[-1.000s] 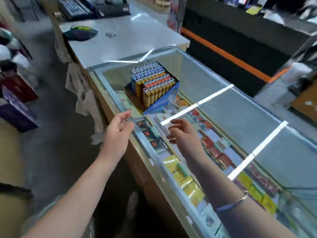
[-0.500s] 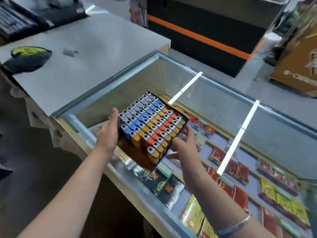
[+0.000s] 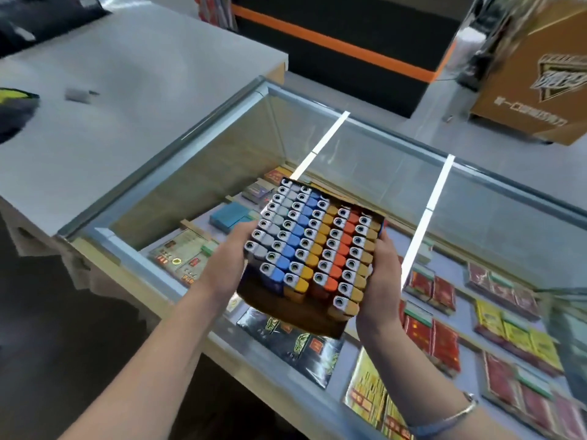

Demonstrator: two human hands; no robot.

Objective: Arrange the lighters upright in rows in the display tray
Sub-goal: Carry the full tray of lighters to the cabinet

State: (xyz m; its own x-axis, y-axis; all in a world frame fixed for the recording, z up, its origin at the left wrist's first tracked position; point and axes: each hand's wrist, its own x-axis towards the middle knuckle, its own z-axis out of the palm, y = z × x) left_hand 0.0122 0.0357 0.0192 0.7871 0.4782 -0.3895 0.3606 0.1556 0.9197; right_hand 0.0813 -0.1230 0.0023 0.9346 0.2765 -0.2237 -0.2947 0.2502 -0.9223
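A glass-topped display counter point(image 3: 365, 144) runs across the view, framed in pale metal, with two white strips point(image 3: 435, 198) crossing its top. Under the glass lie flat packets: red ones point(image 3: 444, 341) and yellow ones point(image 3: 514, 335) to the right, dark ones point(image 3: 295, 344) nearer, a blue box point(image 3: 230, 215) further back. Beside it stands a grey worktop point(image 3: 127, 90) bearing a small grey object point(image 3: 77, 94) and a dark, yellow-edged item point(image 3: 14, 112).

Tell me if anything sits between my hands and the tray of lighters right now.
Nothing visible does. The left hand holds the tray by its left side and the right hand by its right side, lighters upright inside, above the glass counter.
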